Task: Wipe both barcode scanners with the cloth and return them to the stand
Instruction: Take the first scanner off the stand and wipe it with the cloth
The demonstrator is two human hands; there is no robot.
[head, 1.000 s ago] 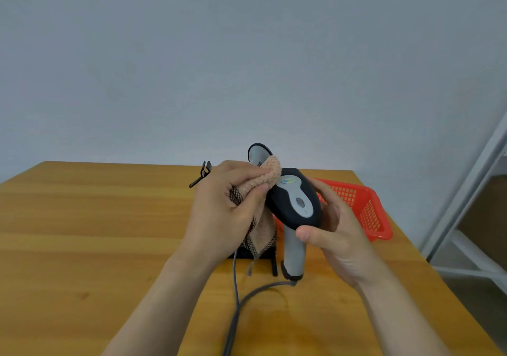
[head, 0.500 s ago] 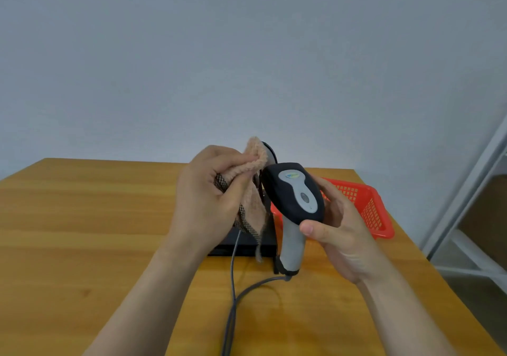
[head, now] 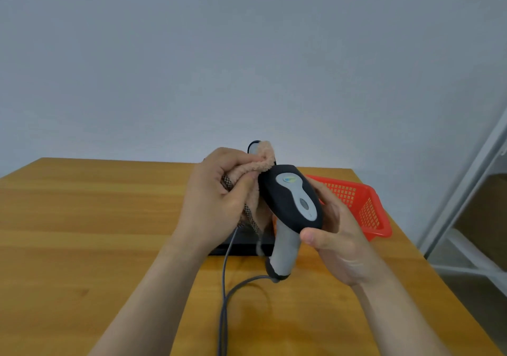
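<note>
Since half a second ago your left hand [head: 216, 202] has brought the fuzzy peach-coloured cloth [head: 260, 163] back against the front edge of the black-and-grey handheld barcode scanner [head: 290, 196]. Fingers and thumb are curled tight round the bunched cloth. Your right hand [head: 337, 243] wraps the grey handle just under the head, holding it upright above the wooden table [head: 82, 218]. Its grey cable [head: 225, 287] trails down. Behind the cloth peeks the top of the second scanner [head: 253, 145], above the black stand [head: 241, 243]. A red plastic basket [head: 365, 204] sits behind your right hand.
</note>
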